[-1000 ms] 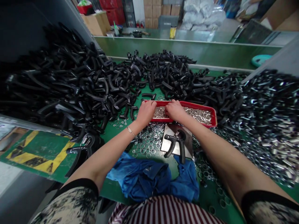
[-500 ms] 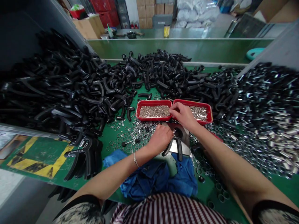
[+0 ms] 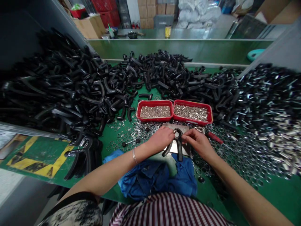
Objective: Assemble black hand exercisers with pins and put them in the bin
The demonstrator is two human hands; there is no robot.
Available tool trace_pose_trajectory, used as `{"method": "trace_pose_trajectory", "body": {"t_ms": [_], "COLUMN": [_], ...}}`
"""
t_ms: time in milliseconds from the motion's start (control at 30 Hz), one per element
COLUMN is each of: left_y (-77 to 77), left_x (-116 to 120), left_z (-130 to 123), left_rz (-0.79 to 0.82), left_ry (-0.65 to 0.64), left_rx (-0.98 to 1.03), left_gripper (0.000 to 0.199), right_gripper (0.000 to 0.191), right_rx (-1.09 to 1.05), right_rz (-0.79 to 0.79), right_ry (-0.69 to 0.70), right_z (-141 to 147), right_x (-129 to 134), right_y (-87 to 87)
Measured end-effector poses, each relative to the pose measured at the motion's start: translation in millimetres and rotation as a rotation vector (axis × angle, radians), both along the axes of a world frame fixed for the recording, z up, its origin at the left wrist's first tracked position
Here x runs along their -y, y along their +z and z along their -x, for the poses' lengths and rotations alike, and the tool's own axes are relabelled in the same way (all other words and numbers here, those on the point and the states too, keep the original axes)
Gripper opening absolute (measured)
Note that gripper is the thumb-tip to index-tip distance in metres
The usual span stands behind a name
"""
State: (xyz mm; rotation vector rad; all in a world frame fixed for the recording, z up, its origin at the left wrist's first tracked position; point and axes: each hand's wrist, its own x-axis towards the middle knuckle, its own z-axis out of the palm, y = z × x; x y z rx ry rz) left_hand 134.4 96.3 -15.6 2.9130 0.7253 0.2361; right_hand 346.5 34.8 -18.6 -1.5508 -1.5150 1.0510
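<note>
A black two-handled clamp (image 3: 179, 150) lies on a small metal plate (image 3: 174, 148), its handles toward me. My left hand (image 3: 162, 138) is closed at the upper left of the clamp, thumb and fingers pinched beside its round head. My right hand (image 3: 197, 142) is just right of that head, fingertips pinched together; whatever they hold is too small or hidden to make out. Beyond the hands stand two red trays side by side. The left tray (image 3: 155, 119) holds tiny metal parts and the right tray (image 3: 192, 121) holds small metal pins.
Black handles (image 3: 103, 84) are heaped along the left and back. Metal sleeves (image 3: 282, 141) and loose rings (image 3: 242, 163) spread over the right. A red-handled screwdriver (image 3: 215, 137) lies by my right hand. Blue cloth (image 3: 145, 179) lies at the front edge; assembled clamps (image 3: 87, 157) stand left.
My right hand has moved from the right red tray down toward me, to the clamp's head. The red screwdriver now shows. My left hand stays at the clamp.
</note>
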Motion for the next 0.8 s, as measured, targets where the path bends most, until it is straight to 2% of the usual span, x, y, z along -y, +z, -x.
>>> {"method": "trace_pose_trajectory", "body": {"t_ms": [133,200,267,467,600,733,800], "left_y": [-7.5,-7.8,-6.9,-8.3,-11.7,-10.8,-6.3], "left_x": [-1.1,2.4,5.8,8.1,8.1,12.2,10.2], "left_z": [14.9,20.6,24.6,29.5,29.7,26.7,25.3], "left_rz": [0.204,0.203,0.19,0.196,0.188,0.202,0.221], "left_ry": [0.11,0.167,0.22,0.249,0.255,0.244,0.218], "left_rx": [0.206,0.237,0.203,0.137,0.135,0.138,0.165], "left_gripper": [0.023,0.021,0.022,0.023,0.023,0.021,0.022], "right_gripper": [0.016,0.016,0.017,0.019,0.021,0.022,0.022], "right_rx": [0.358,0.453,0.527,0.685,0.772,0.775,0.698], "right_rz": [-0.324,-0.455,-0.518,-0.579,-0.588,-0.554,-0.502], "right_ry": [0.103,0.17,0.202,0.205,0.267,0.299,0.294], "right_z": [9.3,15.8,21.6,29.6,27.8,28.8,29.7], "right_x": [1.7,2.2,2.3,0.7,1.2,4.9,5.7], "right_y": [-8.3,-10.9,-12.7,-14.4,-18.8,-22.3,-19.6]}}
